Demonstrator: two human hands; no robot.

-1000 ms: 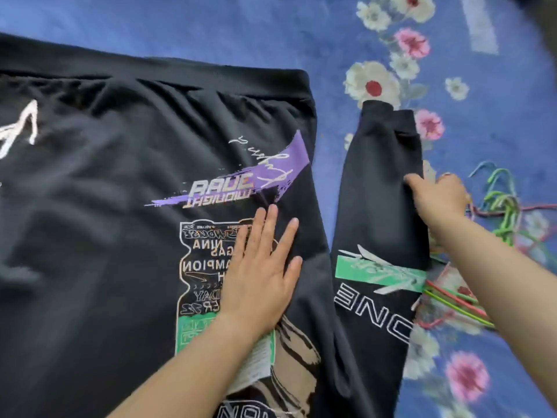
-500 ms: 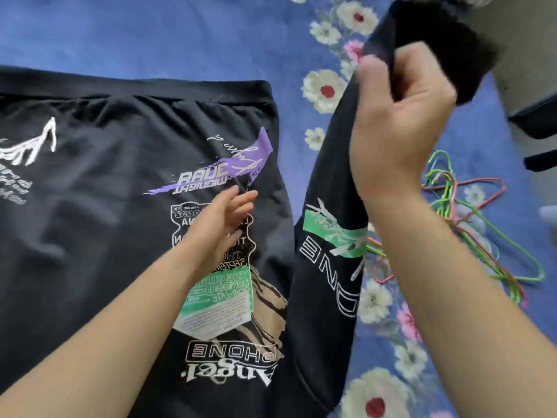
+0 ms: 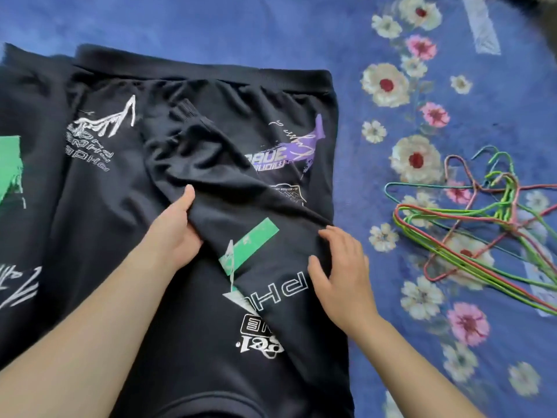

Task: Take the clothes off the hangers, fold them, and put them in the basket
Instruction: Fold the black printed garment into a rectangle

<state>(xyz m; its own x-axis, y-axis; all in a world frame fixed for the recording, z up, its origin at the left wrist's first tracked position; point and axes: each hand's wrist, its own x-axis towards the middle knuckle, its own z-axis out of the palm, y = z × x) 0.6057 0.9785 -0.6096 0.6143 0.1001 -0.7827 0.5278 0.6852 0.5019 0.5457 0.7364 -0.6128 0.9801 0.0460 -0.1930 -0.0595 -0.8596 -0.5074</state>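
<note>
The sleeve [image 3: 241, 212], lifted high a moment ago, is now lying across the black sweatshirt [image 3: 99, 224], the fingers of the left hand [image 3: 174, 233] pinching its edge, those of the right hand [image 3: 340, 273] pressing it, loosely spread, hangers [image 3: 482, 218] lying farther right.

Two bare forearms rise from the lower frame edge. At centre, the left hand [image 3: 176, 236] pinches a black printed sweatshirt sleeve [image 3: 235, 209], thumb up, fingers hidden beneath. Right of centre, the right hand [image 3: 340, 276] rests on it, fingers spread and relaxed.
</note>
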